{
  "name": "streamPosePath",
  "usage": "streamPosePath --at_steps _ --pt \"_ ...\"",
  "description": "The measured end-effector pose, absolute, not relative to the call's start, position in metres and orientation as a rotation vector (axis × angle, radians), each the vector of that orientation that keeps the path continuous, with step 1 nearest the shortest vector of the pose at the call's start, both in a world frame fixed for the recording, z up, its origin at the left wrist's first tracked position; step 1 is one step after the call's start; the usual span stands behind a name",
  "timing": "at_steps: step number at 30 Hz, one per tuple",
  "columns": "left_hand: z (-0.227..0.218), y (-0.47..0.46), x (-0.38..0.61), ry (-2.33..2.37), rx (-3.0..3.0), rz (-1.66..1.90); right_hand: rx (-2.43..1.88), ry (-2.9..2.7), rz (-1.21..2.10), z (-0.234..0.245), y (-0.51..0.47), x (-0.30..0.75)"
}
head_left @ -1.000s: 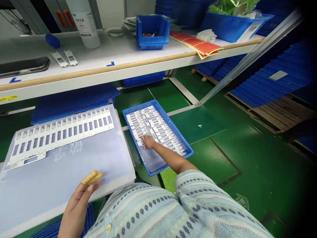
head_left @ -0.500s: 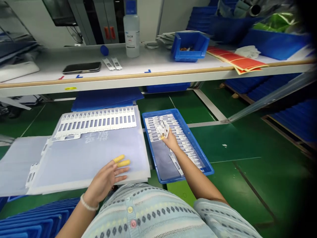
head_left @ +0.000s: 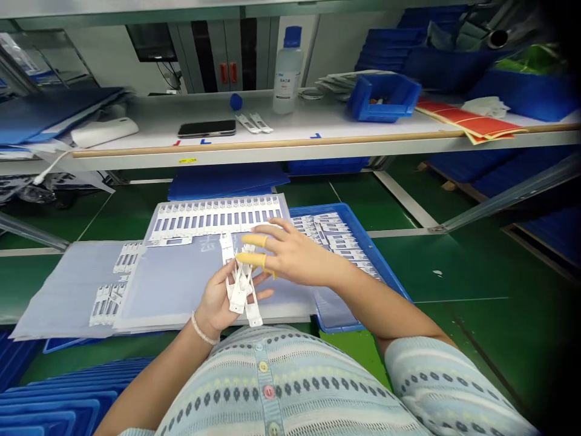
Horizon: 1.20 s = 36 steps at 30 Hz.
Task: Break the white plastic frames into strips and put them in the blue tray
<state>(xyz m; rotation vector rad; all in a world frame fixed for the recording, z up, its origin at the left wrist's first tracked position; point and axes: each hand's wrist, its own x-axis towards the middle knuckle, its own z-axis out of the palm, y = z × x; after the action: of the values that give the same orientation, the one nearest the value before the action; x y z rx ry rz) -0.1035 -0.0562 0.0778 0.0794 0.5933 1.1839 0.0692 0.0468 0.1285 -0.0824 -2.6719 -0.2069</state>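
My left hand (head_left: 213, 306) is palm up and shut on a loose bundle of white slotted strips (head_left: 240, 284). My right hand (head_left: 290, 257), with yellow finger cots, hovers just right of the bundle, its fingers apart and its fingertips beside the strips. Behind the hands lies a frosted plastic sheet (head_left: 181, 284). A long row of the strips (head_left: 215, 218) is laid out along its far edge, and a few more (head_left: 109, 309) lie at its left. A blue tray (head_left: 358, 242) of strips is partly hidden by my right arm.
A white-topped shelf with a wooden edge (head_left: 318, 142) runs ahead, holding a phone (head_left: 206, 128), a bottle (head_left: 288, 75), a blue bin (head_left: 384, 97) and red sheets (head_left: 467, 121). Stacked blue boards (head_left: 227, 181) lie beneath it on the green floor.
My right hand has left the tray and moved left over the sheet. The bundle of strips, earlier at my right hand, now sits in my left hand, which has risen. The view has shifted.
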Motion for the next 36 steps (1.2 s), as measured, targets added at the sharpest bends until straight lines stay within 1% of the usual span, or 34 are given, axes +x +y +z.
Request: streamPosePath --at_steps 2,5,9,11,14,19,22,24,27,29,33,36 --pt "0.083 -0.060 -0.114 0.674 0.090 1.262 -0.176 -2.578 -0.069 0.129 0.035 0.064" --pt "0.092 -0.063 -0.127 0.764 0.165 1.367 -0.128 -2.542 0.140 0.121 0.009 0.044" --pt "0.103 -0.065 -0.137 0.794 0.253 1.443 -0.184 -2.702 0.106 0.107 -0.015 0.011" --pt "0.106 -0.065 -0.141 0.755 0.309 1.480 -0.234 -2.719 0.162 0.102 -0.017 0.003" --pt "0.107 -0.066 -0.147 0.712 0.364 1.508 -0.239 -2.582 0.519 0.098 -0.013 0.002" --pt "0.109 -0.068 -0.160 0.760 0.344 1.456 -0.197 -2.000 1.170 0.087 -0.010 0.005" --pt "0.113 -0.068 -0.169 0.765 0.275 1.488 -0.202 -1.718 1.464 0.078 -0.011 0.002" --pt "0.114 -0.068 -0.175 0.789 0.211 1.520 -0.205 -1.594 1.602 0.074 -0.013 -0.002" --pt "0.113 -0.067 -0.180 0.812 0.139 1.553 -0.225 -1.483 1.752 0.071 -0.015 -0.008" --pt "0.110 -0.067 -0.183 0.741 0.115 1.556 -0.263 -1.402 1.824 0.070 -0.016 -0.011" --pt "0.106 -0.066 -0.187 0.527 0.148 1.507 -0.336 -1.315 1.902 0.071 -0.015 -0.012" --pt "0.107 -0.064 -0.189 0.472 0.196 1.553 -0.314 -1.343 1.931 0.074 -0.015 -0.012"
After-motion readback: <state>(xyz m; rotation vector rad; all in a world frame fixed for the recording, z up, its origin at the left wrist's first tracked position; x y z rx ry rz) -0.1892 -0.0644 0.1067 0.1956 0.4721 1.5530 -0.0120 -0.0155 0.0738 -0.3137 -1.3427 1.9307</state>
